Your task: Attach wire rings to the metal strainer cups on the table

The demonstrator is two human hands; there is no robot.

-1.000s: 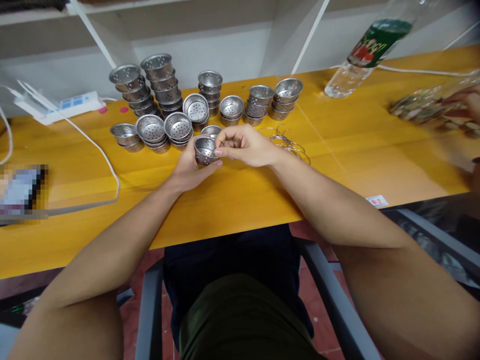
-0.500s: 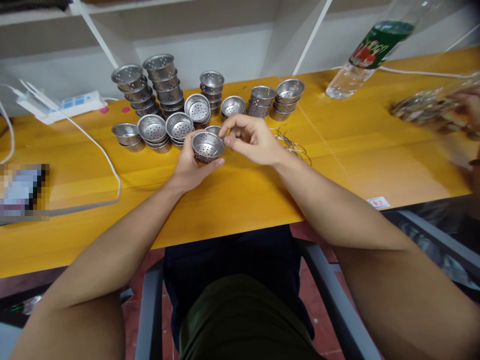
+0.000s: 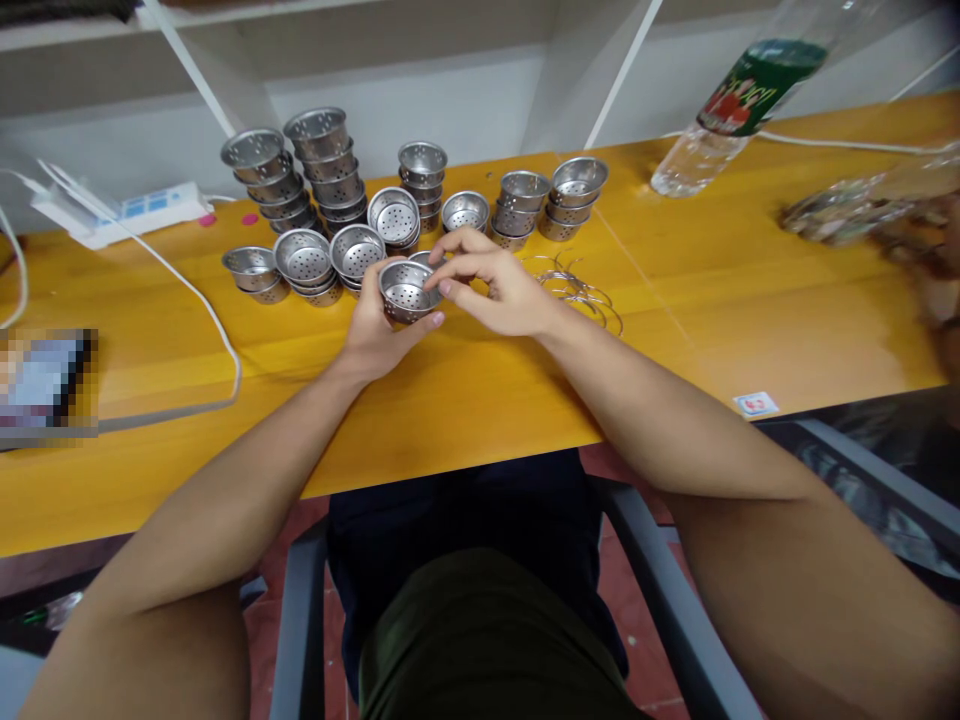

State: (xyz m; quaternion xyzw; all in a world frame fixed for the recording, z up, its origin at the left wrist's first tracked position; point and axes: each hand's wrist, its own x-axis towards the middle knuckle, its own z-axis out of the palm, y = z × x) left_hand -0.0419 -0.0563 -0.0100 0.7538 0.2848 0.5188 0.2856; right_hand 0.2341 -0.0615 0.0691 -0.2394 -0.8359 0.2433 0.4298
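Observation:
My left hand (image 3: 379, 330) grips a small perforated metal cup (image 3: 406, 289), mouth up, just above the yellow table (image 3: 465, 400). My right hand (image 3: 491, 283) is beside it, thumb and forefinger pinched at the cup's right rim; what they pinch is too thin to make out. A loose heap of thin wire rings (image 3: 581, 285) lies just right of my right hand. Several stacks of the same perforated cups (image 3: 322, 165) stand behind my hands.
A white power strip (image 3: 120, 212) with a cable (image 3: 225, 345) lies at the back left. A clear bottle with a green label (image 3: 742, 95) leans at the back right. Another person's hand (image 3: 934, 255) and a clear bag (image 3: 840, 215) are at the right edge.
The cup in my left hand has turned from tilted sideways to mouth up. My right hand's fingers have moved along its rim. The hand at the right edge has shifted.

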